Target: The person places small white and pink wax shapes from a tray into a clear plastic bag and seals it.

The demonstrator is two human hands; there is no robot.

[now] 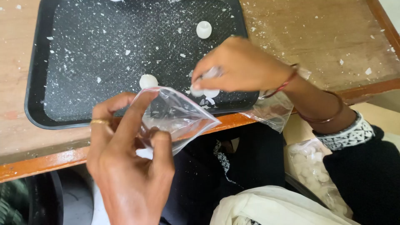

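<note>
My left hand (125, 166) holds a small clear plastic bag (175, 114) open at the table's front edge, thumb and fingers pinching its mouth. My right hand (237, 66) hovers over the near edge of a black tray (41, 83), its fingertips closed on a small white round piece (204, 92), just right of the bag's mouth. Two more white round pieces lie on the tray: one (148, 80) close behind the bag, one (203, 29) farther back. White crumbs speckle the tray.
The tray rests on a worn wooden table (325, 37) with an orange front edge. Another clear bag (271, 110) hangs under my right wrist. A bag full of white pieces (310, 166) sits in my lap, beside white cloth (271, 206).
</note>
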